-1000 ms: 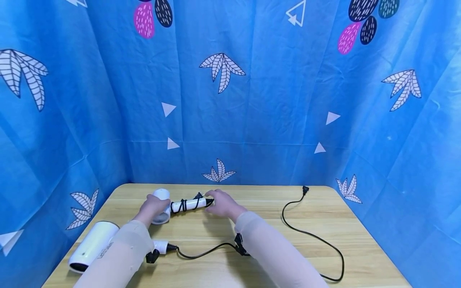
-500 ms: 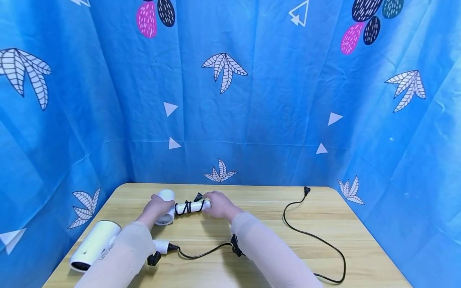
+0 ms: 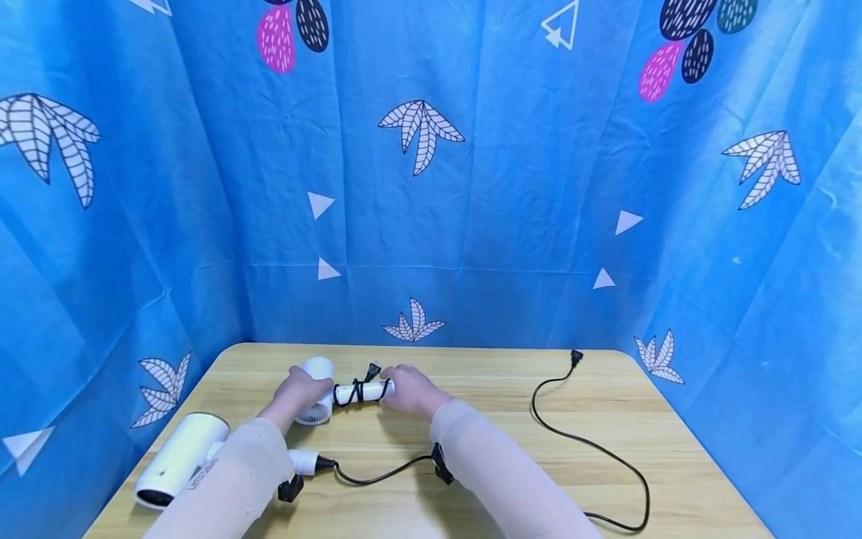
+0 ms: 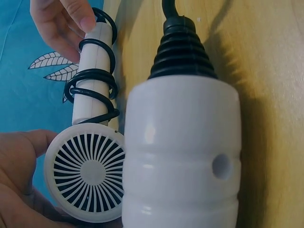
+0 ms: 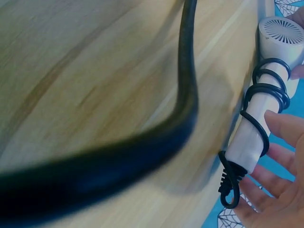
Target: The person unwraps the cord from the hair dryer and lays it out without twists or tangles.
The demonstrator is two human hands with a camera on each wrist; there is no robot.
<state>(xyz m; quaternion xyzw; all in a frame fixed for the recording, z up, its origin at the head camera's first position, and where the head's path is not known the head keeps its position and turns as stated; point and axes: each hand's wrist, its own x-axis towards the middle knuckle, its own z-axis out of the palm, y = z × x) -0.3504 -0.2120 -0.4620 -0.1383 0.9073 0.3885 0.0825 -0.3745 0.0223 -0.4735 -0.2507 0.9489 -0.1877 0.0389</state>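
A small white hair dryer (image 3: 318,367), its black cord wound several times round the handle, lies across the back left of the table. My left hand (image 3: 299,393) grips its barrel, thumb and fingers on either side of the round grille (image 4: 92,172) in the left wrist view. At the other end, my right hand (image 3: 411,391) holds the tip of the handle (image 5: 254,123) between thumb and fingers. A black plug (image 3: 373,370) sticks up behind the handle. The right wrist view shows a small cord loop (image 5: 231,190) at the handle's end, beside the fingertips.
A larger white hair dryer (image 3: 182,457) lies at the front left, partly under my left sleeve. Its black cord (image 3: 592,442) runs under my right arm and curves to a plug (image 3: 576,358) at the back right. Blue patterned curtains (image 3: 431,224) enclose the wooden table (image 3: 498,397).
The small hair dryer has shifted slightly right with my left hand. My right hand has moved a little left, from the cord's tip onto the handle's end.
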